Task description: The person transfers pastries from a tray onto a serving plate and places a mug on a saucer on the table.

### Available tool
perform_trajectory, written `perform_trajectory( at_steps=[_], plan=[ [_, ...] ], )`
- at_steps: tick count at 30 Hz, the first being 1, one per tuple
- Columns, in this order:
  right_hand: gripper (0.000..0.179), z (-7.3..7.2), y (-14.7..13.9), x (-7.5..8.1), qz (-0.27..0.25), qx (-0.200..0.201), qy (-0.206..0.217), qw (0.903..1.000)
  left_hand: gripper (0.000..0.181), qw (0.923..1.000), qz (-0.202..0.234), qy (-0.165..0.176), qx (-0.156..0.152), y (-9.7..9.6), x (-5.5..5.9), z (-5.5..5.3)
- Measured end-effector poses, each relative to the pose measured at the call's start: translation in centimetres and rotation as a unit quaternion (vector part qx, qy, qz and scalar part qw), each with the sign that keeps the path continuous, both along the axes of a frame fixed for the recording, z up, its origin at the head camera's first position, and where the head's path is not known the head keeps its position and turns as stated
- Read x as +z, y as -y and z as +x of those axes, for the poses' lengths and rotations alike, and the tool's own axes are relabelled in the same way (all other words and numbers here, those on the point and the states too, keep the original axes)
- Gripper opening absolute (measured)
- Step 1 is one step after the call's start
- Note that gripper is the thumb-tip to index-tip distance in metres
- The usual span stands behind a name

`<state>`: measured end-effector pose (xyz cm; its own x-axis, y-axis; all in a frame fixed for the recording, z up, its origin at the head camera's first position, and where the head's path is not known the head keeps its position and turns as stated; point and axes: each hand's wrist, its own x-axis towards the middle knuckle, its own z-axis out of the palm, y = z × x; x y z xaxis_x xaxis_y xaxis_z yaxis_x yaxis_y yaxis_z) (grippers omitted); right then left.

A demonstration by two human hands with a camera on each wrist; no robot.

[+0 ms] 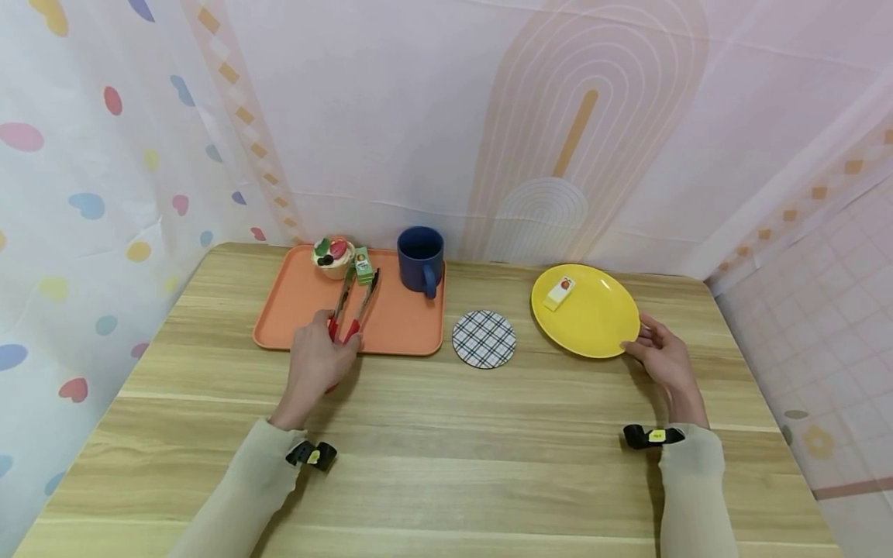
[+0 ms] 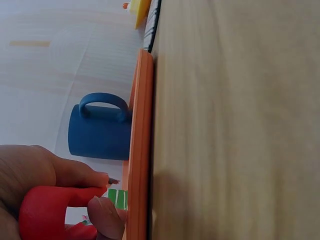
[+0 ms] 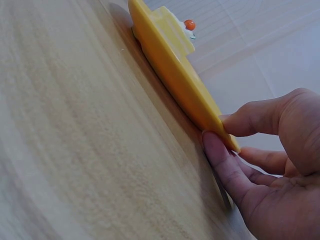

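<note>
My left hand (image 1: pixel 322 355) holds a pair of tongs (image 1: pixel 357 319) by the red grips, seen close up in the left wrist view. The metal tips are spread on either side of a small green layered cake slice (image 1: pixel 363 266); whether they touch it I cannot tell. That slice lies on an orange tray (image 1: pixel 279 325), close to a fruit-topped cupcake (image 1: pixel 333 260). At the right, my right hand (image 1: pixel 663 356) pinches the rim of a yellow plate (image 3: pixel 185 85) between thumb and fingers. A pale yellow cake slice (image 1: pixel 560 294) with a red topping sits toward the plate's left side.
A dark blue mug (image 1: pixel 421 260) stands in the tray's back right corner, handle toward the front. Between tray and plate lies a round checked coaster (image 1: pixel 484 339). All rest on a wooden table (image 1: pixel 488 465), with a patterned curtain (image 1: pixel 391 116) behind its back edge.
</note>
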<state>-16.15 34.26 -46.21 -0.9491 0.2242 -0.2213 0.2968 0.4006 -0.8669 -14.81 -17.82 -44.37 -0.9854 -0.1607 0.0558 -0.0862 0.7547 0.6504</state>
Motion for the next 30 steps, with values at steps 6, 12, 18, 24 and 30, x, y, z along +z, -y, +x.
perform_trajectory(
  at_steps=[6,12,18,24,30],
  plan=[
    [0.077,0.0,0.1,-0.1,0.003,0.001,0.002,1.0000,0.055,0.9999,0.002,0.013,-0.009,0.1,0.2,-0.7],
    [0.077,0.1,0.2,0.0,0.002,0.001,0.006,1.0000,0.052,0.9995,-0.007,0.029,-0.006,0.3,0.4,-1.3],
    [0.077,0.0,0.1,0.1,-0.001,0.004,0.002,1.0000,0.046,0.9996,-0.001,0.027,-0.010,0.3,0.5,-2.1],
    [0.076,0.0,0.1,-0.1,0.003,0.004,0.000,1.0000,0.044,0.9993,0.000,0.035,-0.011,0.4,0.4,-2.7],
    [0.076,0.0,0.0,-0.1,-0.004,0.005,-0.007,1.0000,0.048,0.9992,-0.006,0.037,-0.015,0.6,0.5,-3.0]
  ],
)
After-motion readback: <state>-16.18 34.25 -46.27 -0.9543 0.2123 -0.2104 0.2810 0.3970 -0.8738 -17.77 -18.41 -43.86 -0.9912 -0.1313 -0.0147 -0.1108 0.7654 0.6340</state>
